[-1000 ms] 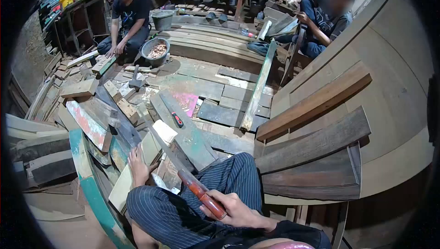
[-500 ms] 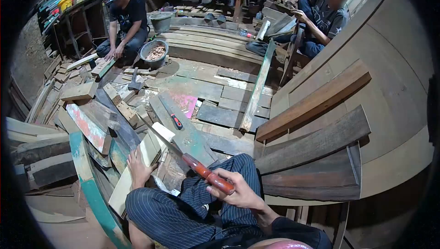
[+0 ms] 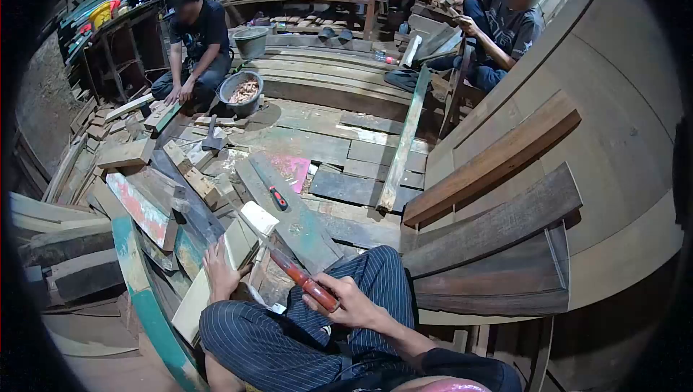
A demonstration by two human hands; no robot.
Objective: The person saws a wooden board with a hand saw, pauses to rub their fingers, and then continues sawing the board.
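My right hand (image 3: 346, 302) is closed round the reddish-brown wooden handle of a long knife (image 3: 292, 268). Its narrow blade points up and to the left, close over a pale piece of wood (image 3: 238, 242) with a white end. On that same wood, beside my left knee, lies my left hand (image 3: 222, 273), fingers over one side and thumb toward the other. Part of its grip is hidden. A small tool with a red and black handle (image 3: 278, 198) rests on a greenish board (image 3: 299, 227) just beyond the blade.
Scrap timber (image 3: 141, 197) is piled at the left, with a hatchet (image 3: 212, 136) farther back. A bucket of wood chips (image 3: 242, 92) stands near a seated person (image 3: 198, 45). Another person (image 3: 498, 27) sits at the right. Boards (image 3: 498, 161) lean along the right side.
My right hand has moved left and slightly down with the knife, bringing the blade nearer the white end of the pale wood. My left hand stays in about the same place.
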